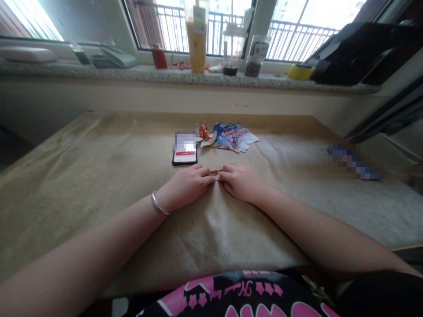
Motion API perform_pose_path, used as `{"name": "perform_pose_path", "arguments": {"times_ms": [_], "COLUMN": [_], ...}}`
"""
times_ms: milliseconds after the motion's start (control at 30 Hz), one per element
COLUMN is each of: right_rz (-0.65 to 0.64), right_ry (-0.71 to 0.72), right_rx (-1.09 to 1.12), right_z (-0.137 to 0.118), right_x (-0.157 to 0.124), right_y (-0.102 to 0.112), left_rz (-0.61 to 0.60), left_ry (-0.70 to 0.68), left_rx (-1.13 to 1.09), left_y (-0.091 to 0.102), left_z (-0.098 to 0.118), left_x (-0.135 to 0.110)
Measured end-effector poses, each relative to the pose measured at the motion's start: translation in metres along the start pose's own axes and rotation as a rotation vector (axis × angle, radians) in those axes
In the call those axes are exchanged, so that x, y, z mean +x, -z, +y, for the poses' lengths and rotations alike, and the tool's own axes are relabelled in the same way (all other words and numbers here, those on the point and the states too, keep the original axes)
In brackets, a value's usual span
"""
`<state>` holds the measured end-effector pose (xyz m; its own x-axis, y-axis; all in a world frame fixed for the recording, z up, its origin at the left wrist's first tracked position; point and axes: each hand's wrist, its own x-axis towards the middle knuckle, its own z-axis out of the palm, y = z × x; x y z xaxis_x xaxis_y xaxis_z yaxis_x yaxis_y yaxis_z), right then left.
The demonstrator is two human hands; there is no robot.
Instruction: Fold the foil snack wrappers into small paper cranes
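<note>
Both hands meet low over the middle of the table, each pinching one end of a small folded piece of printed paper (pixel 216 174). My left hand (pixel 188 182), with a silver bangle on its wrist, has closed fingers on the paper's left end. On the opposite end, the fingers of my right hand (pixel 241 180) are closed too. Most of the paper is hidden under the fingers. Just beyond them lie a folded orange-and-white paper shape (pixel 205 133) and a fanned pile of blue printed sheets (pixel 233 136). A phone (pixel 185 154) with a lit screen rests beyond my left hand.
A tan cloth covers the table (pixel 109 176). At the far right lies a blurred, flat strip (pixel 355 163). On the windowsill (pixel 132 75) behind stand a tall bottle of orange drink (pixel 197 48), a red jar (pixel 159 57), cups and a yellow tape roll (pixel 300 71).
</note>
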<state>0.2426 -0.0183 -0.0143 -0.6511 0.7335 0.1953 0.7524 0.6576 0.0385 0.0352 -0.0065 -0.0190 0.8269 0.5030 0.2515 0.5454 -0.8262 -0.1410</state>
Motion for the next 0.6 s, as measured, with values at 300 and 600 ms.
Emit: {"name": "perform_pose_path", "arguments": {"times_ms": [300,600], "right_rz": [-0.018,-0.023], "right_ry": [-0.051,-0.045], "right_rx": [0.048,0.100], "right_z": [0.006,0.013], "right_x": [0.001,-0.002], "right_y": [0.002,0.003], "left_rz": [0.008,0.004], "left_ry": [0.011,0.041], "left_rx": [-0.028,-0.093], "left_y": [0.002,0.006], "left_z": [0.000,-0.002], "left_x": [0.000,-0.002]}}
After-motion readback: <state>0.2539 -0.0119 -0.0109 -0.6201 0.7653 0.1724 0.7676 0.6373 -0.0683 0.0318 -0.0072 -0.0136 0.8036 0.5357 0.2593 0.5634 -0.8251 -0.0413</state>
